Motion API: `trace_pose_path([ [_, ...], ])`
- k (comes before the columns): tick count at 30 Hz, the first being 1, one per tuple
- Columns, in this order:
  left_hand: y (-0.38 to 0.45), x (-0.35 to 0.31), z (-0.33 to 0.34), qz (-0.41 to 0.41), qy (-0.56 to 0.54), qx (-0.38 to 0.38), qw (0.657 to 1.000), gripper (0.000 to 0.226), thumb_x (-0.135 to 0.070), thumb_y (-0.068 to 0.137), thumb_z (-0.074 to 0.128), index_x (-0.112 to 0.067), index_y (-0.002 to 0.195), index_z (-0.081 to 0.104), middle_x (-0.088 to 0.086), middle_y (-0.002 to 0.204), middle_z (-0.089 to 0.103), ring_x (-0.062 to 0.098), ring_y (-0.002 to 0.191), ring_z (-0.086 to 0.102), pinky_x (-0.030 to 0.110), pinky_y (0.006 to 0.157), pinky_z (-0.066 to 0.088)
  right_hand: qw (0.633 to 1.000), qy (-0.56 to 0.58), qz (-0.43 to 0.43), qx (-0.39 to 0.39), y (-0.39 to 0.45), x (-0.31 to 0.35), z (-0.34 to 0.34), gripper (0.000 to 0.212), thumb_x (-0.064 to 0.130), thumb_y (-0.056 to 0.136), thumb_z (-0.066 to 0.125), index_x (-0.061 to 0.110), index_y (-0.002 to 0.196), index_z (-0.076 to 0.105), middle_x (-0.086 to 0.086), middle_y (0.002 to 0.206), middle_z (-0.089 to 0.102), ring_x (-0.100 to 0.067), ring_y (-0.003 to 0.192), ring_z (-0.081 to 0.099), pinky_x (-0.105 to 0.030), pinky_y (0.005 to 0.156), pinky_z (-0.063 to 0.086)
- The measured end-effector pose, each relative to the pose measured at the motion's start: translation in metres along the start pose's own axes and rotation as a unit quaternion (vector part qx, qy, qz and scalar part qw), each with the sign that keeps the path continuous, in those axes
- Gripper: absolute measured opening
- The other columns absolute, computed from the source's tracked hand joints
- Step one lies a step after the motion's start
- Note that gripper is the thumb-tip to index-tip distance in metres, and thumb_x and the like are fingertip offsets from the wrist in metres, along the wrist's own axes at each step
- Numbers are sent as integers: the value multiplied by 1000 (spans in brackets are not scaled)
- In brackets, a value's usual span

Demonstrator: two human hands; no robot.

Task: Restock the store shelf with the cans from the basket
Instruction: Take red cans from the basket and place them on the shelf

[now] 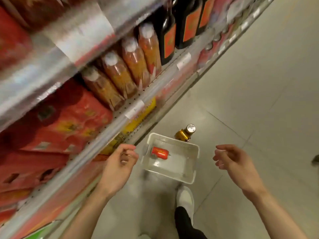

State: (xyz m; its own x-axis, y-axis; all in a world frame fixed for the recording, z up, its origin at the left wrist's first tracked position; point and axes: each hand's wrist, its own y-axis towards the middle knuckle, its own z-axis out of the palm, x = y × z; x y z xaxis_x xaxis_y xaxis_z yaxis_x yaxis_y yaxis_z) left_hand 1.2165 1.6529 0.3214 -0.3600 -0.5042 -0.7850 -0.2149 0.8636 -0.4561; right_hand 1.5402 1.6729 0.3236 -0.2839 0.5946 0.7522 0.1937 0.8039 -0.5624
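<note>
A white plastic basket (pixel 193 171) sits on the floor below me. One red can (pixel 159 153) lies on its side inside it. A gold can (pixel 185 133) stands upright on the floor just beyond the basket's far rim. My left hand (pixel 119 163) hovers left of the basket, beside the shelf edge, fingers loosely curled and holding nothing. My right hand (pixel 234 161) hovers to the right of the basket, fingers relaxed and empty. The store shelf (pixel 131 107) runs diagonally along the left.
The shelf holds red multipack cartons (pixel 65 121), orange-filled bottles (pixel 124 73) and dark bottles (pixel 186 23). Yellow packs (pixel 138 118) sit on the lower tier. My white shoe (pixel 185 197) stands near the basket's front edge. Grey tiled floor (pixel 259 83) stretches to the right.
</note>
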Motion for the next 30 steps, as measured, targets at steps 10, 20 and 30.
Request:
trace_pose_path([
  [10, 169, 244, 86, 34, 148, 50, 987, 37, -22, 93, 68, -30, 127, 55, -8, 110, 61, 8, 93, 63, 30, 85, 53, 984, -146, -82, 60, 185, -206, 171, 12, 27, 96, 67, 25, 108, 68, 2, 93, 72, -15, 83, 69, -37, 76, 59],
  [20, 225, 319, 123, 70, 103, 102, 987, 41, -29, 98, 61, -39, 137, 54, -5, 104, 66, 13, 92, 68, 21, 79, 54, 923, -308, -143, 183, 286, -300, 279, 72, 50, 76, 80, 16, 135, 57, -4, 122, 66, -23, 108, 65, -43, 97, 53],
  [30, 214, 315, 129, 78, 102, 83, 988, 47, -27, 101, 56, -39, 145, 46, -10, 98, 67, -1, 89, 65, 18, 81, 55, 907, -330, -183, 186, 290, -322, 289, 64, 41, 68, 77, 28, 127, 56, -1, 122, 62, -23, 111, 59, -42, 101, 46],
])
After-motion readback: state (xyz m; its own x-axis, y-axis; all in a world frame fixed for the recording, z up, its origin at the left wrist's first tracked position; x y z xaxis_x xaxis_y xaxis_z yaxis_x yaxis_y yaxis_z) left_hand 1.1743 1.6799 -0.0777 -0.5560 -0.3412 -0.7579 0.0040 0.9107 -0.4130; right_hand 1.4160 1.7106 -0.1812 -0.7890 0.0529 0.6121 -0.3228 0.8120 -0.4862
